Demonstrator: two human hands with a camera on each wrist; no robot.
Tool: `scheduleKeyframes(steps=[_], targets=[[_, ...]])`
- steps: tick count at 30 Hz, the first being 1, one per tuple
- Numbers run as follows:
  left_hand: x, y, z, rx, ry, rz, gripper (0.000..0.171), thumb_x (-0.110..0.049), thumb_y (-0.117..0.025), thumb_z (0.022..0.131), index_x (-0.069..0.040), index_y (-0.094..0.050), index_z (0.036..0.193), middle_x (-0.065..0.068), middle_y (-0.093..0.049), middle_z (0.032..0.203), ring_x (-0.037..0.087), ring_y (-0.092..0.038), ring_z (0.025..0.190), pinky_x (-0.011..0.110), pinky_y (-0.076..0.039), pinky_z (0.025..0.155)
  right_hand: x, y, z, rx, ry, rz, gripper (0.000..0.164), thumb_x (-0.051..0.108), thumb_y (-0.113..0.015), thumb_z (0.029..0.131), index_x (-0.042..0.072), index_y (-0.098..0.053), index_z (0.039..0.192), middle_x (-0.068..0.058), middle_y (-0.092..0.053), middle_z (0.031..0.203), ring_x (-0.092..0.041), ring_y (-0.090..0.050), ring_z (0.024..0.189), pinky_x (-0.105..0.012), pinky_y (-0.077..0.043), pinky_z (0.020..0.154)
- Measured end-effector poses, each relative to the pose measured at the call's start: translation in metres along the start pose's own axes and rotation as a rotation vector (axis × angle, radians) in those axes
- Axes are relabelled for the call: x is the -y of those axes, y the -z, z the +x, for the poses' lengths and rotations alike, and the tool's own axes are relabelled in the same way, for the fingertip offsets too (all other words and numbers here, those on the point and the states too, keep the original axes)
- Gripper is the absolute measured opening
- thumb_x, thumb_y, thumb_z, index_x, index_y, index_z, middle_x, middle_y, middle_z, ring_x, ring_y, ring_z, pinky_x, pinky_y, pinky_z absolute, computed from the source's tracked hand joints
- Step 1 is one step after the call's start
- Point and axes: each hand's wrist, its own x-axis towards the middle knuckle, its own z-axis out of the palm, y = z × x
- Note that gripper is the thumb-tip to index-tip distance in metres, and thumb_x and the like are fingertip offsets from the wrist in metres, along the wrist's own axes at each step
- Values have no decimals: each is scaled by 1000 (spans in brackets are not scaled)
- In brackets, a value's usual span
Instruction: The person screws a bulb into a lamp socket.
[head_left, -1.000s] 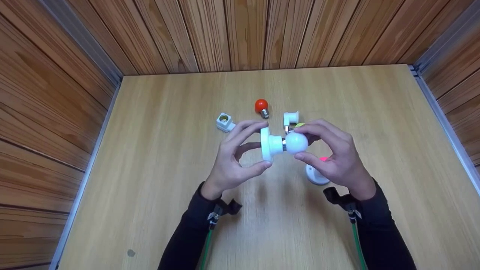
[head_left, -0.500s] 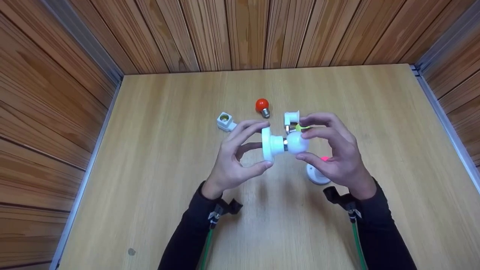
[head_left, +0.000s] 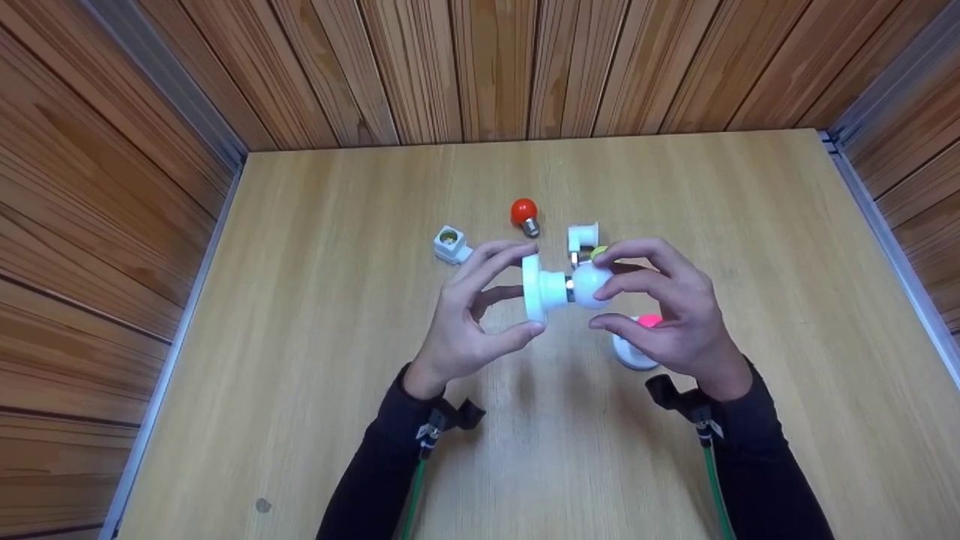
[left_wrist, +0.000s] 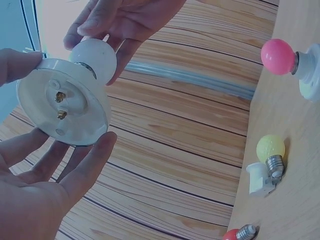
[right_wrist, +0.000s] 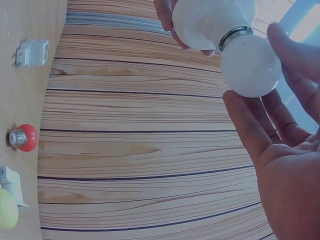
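Both occupied | left hand (head_left: 459,330): fingers wide, gripping white socket (head_left: 535,289) | right hand (head_left: 684,311): fingers curved round white bulb (head_left: 586,286)

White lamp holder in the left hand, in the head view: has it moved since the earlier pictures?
No, not noticeably. Judged against the red bulb on the table, the white lamp holder keeps practically the same place.

Both arms (head_left: 367,480), in black sleeves (head_left: 769,465), reach forward and angle inward, wrists raised, the left grip (head_left: 461,330) and right grip (head_left: 679,319) facing each other, fingers bent, thumbs opposite on the near side.
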Motion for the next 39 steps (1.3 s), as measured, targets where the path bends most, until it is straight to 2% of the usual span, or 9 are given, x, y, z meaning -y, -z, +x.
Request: scheduleKeyframes(steps=[10,24,32,39], targets=[[-1,1,-1,-3,10,9,71,-3,-82,81,6,-56,147,26,-55,143,31,-60,129,42,-65,101,-1,-1,1,19,12,-42,23,15,-83,92,-7,-75,94,-31,-64,113,-16,-68,120,-25,-59,108],[-1,0,-2,-3,15,-1,71,-2,-82,81,7,-56,147,26,-54,143,30,-60,129,42,-65,100,-1,-1,1,18,8,-52,29,21,-82,94,-7,-74,96,-31,-64,112,-16,-69,118,-23,-58,109],[-2,0,-2,-6,22,-2,71,-3,-82,81,6,-56,147,26,-54,143,30,-60,128,42,-65,101,-2,-1,0,19,-14,-65,35,24,-82,94,-8,-73,102,-30,-67,111,-15,-69,117,-17,-58,104],[-2,0,-1,-9,21,2,71,-4,-81,81,6,-56,147,25,-55,143,28,-60,129,42,-65,102,-3,-2,1,24,-22,-38,39,23,-80,95,-13,-70,106,-32,-65,111,-14,-70,118,-19,-59,105]])
